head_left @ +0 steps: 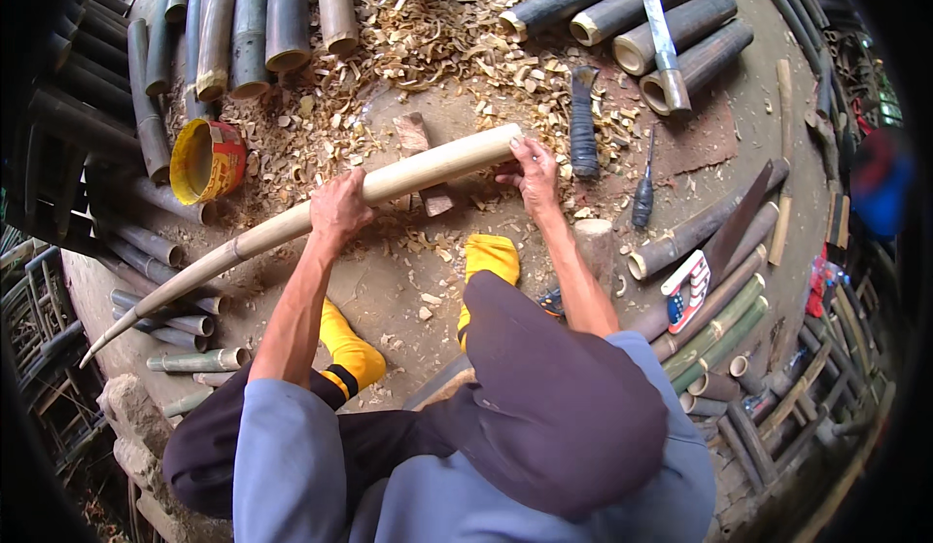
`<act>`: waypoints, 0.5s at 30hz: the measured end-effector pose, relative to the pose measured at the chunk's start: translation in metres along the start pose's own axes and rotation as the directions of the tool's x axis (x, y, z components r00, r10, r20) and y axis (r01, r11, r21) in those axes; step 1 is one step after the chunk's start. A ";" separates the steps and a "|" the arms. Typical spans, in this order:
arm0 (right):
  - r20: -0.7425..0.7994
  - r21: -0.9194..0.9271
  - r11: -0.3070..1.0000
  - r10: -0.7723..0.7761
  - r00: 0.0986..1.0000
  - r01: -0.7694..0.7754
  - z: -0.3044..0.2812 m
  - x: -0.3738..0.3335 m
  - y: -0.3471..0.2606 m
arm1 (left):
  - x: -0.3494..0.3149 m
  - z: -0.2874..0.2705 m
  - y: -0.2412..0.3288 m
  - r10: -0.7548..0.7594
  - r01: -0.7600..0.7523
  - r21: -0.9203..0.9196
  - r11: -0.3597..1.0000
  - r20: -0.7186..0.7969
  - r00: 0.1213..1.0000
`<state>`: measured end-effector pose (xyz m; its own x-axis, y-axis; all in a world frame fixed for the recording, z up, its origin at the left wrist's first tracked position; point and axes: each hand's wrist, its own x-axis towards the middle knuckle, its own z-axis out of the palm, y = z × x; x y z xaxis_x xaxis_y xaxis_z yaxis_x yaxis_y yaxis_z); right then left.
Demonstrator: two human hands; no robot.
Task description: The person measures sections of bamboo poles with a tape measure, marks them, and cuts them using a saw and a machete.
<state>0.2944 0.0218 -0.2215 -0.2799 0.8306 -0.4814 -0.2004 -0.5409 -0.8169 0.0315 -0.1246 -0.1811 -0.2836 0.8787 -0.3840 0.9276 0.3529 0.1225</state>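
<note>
Wrapping around the pale pole (290, 223), your left hand (340, 205) grips it partway along, while your right hand (533, 172), half open, sets its fingertips against the edge of the thick end. The pole slants in front of you, passing over a reddish wood block (412, 132), its thin tip reaching past the cut bamboo lengths (199, 361) at your left and its thick end stopping short of the dark-wrapped tool (583, 135). Chip-strewn ground (394, 295) leaves room between pole and yellow socks (352, 346); the saw (731, 232) lies well apart, right of your right hand.
</note>
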 end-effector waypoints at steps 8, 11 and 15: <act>0.393 -0.904 0.132 -0.118 0.912 0.407 -0.071 -0.177 0.041 | -0.006 -0.008 -0.002 0.003 -0.002 0.001 1.000 -0.036 0.999; 0.369 -0.928 -0.046 0.043 0.929 0.370 -0.081 -0.225 0.068 | -0.005 -0.001 -0.012 0.012 -0.012 -0.018 1.000 -0.043 0.999; 0.267 -0.959 -0.094 0.004 0.964 0.266 -0.093 -0.237 0.080 | 0.002 0.000 -0.012 0.053 -0.054 -0.032 0.998 -0.006 0.999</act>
<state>0.4323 -0.2060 -0.2028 -0.5214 0.7628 -0.3825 0.8449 0.3989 -0.3564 0.0200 -0.1267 -0.1835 -0.2353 0.8983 -0.3710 0.9333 0.3154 0.1717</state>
